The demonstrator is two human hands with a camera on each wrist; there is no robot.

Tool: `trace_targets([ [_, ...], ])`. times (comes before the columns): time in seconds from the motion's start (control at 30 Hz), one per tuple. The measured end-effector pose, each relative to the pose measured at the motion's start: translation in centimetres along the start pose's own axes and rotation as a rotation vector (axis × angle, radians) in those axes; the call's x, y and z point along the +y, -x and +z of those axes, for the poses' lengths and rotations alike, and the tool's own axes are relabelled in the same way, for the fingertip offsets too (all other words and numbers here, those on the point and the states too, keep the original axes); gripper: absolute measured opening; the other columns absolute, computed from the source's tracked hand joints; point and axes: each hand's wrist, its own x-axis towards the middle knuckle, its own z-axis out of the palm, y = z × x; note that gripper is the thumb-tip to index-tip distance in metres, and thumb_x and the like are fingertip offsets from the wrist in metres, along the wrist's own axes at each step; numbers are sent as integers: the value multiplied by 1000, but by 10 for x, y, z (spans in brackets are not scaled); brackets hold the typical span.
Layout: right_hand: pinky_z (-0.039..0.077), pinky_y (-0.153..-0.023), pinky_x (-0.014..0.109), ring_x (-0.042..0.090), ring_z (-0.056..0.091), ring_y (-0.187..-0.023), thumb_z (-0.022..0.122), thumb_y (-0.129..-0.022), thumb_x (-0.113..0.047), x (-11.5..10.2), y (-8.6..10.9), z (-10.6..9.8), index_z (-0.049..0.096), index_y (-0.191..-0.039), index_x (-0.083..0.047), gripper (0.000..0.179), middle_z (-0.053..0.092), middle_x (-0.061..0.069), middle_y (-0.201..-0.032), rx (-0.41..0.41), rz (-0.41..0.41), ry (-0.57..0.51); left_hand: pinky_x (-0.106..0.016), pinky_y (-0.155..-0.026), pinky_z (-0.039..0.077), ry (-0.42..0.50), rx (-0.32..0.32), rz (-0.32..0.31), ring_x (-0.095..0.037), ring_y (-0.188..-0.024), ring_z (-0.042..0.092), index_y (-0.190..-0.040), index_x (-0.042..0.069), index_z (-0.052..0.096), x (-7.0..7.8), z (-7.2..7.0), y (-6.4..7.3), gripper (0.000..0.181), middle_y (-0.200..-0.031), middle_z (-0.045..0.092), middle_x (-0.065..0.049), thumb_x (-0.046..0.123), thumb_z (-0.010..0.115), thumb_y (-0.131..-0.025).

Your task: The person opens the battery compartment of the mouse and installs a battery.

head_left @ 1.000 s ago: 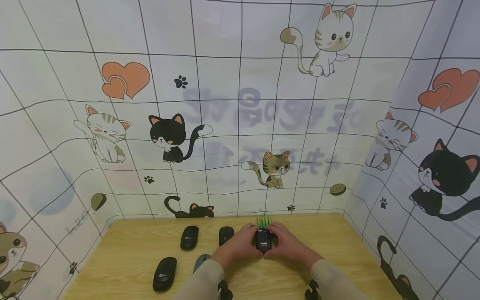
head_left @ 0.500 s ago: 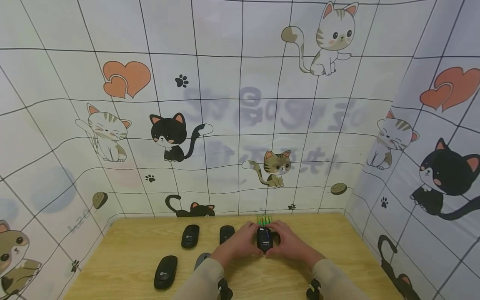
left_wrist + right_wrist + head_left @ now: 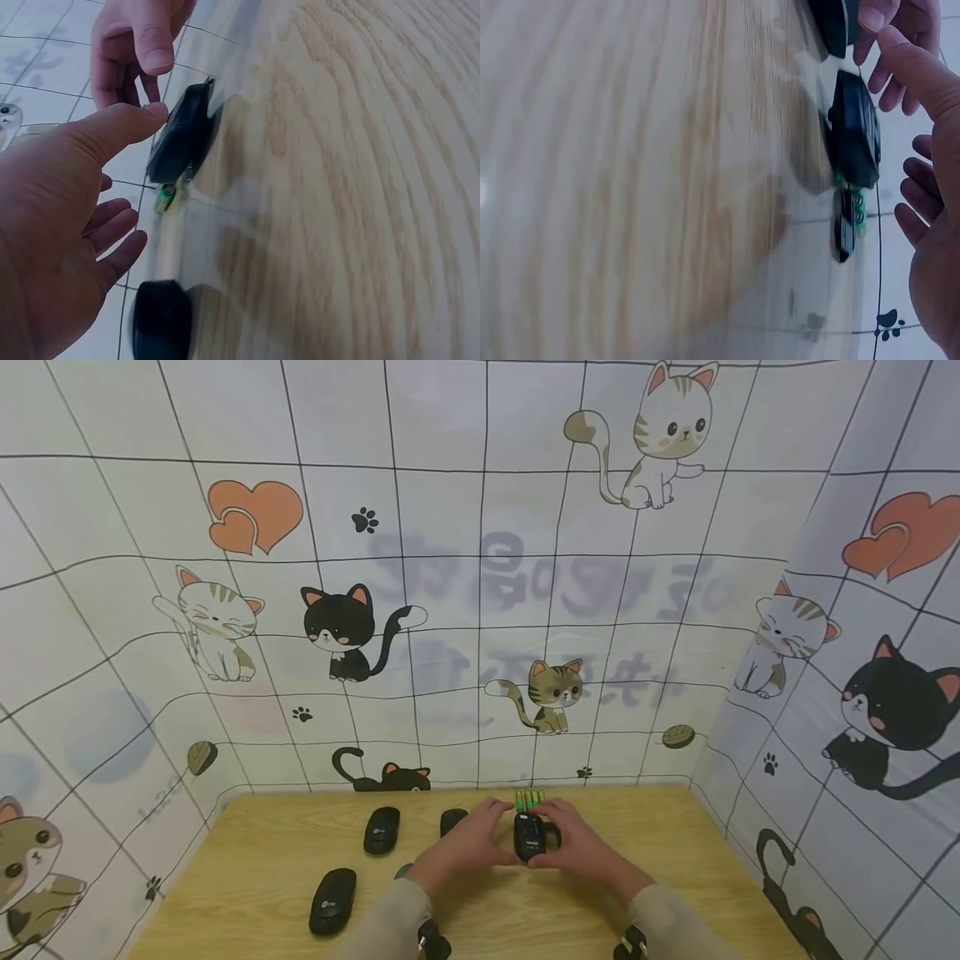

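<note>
A black computer mouse [image 3: 529, 836] lies on the wooden table between both hands, printed markings facing up. Several green-and-yellow batteries [image 3: 529, 800] lie just behind it, and a small black piece [image 3: 552, 833] sits at its right side. My left hand [image 3: 474, 841] is left of the mouse, fingers relaxed and apart from it, as the left wrist view shows. On the other side, my right hand [image 3: 576, 843] curves loosely around the mouse, thumb near its front end and index finger near its back; the right wrist view shows the palm holding nothing.
Two black mice [image 3: 382, 831] [image 3: 333, 902] lie on the left of the table [image 3: 247, 868]. Another black mouse [image 3: 452, 820] and a grey mouse [image 3: 403, 870] are partly hidden by my left arm. A cat-print curtain [image 3: 450, 527] encloses the back and sides.
My left hand has drawn away from the mouse to the left, its fingers spreading. My right hand stays around the mouse, which keeps its place.
</note>
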Motion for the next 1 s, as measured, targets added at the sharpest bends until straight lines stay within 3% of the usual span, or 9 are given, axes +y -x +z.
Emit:
trace_targets([
  [0.17,50,-113,61,32,53,-137,100,-82,-40,-11,0,6,62,-151,-9,85,56,9,-150,26,18,-42,-51,-110,56,41,32,-14,-30,-140,58,-162,13,52,-3,-11,14,87,-157,52,-8,39,94,-91],
  [0.37,58,-103,52,32,56,-132,99,-85,-34,-26,-4,16,64,-147,-13,74,56,10,-150,67,-13,-34,-54,-112,54,68,70,16,-32,-142,56,-159,11,54,-11,-20,31,78,-157,52,-10,32,91,-94],
  [0.67,49,-113,68,42,46,-149,93,-92,-37,-45,-16,29,60,-153,-6,76,49,18,-161,11,-6,-49,-58,-117,50,61,121,24,-34,-146,53,-154,8,58,-24,-33,51,70,-156,54,-9,31,90,-96],
  [1.0,50,-111,66,40,50,-146,89,-97,-34,-59,-41,47,56,-156,-5,74,48,16,-159,-6,29,-44,-62,-113,51,87,136,-6,-41,-145,54,-153,5,57,-47,-48,61,72,-158,51,-15,27,91,-94],
])
